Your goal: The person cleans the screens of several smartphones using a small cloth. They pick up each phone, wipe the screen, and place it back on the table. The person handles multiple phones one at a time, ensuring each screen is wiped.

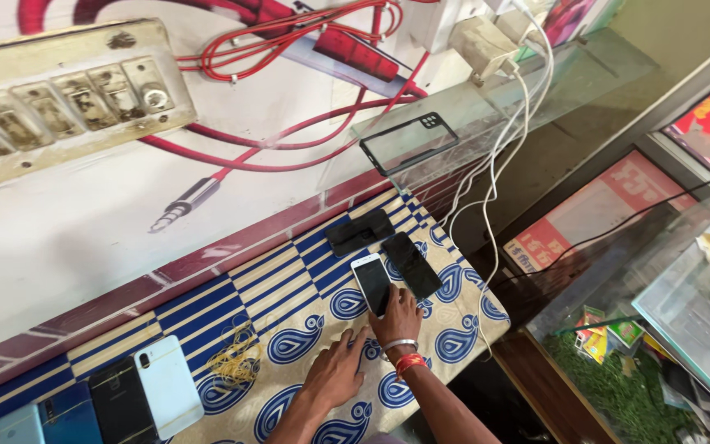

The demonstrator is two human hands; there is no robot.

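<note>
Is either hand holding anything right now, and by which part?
The right hand grips the white-framed phone by its near end as it lies on the patterned cloth. The left hand rests flat, empty.

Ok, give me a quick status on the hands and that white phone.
Right hand gripping white phone by its lower end, on patterned cloth. Left hand flat on cloth, empty. Black phone lies right beside it.

On the worktop (306,288), the white-framed phone (371,283) lies under the right hand (397,316), with the left hand (336,372) flat just to its left. A dark phone (412,265) lies just right of the white-framed phone, a folded case (359,232) behind both. Rubber bands (234,360) and a phone stack (137,395) lie far left; a phone cover (409,142) rests on the glass shelf (536,90) behind.
</note>
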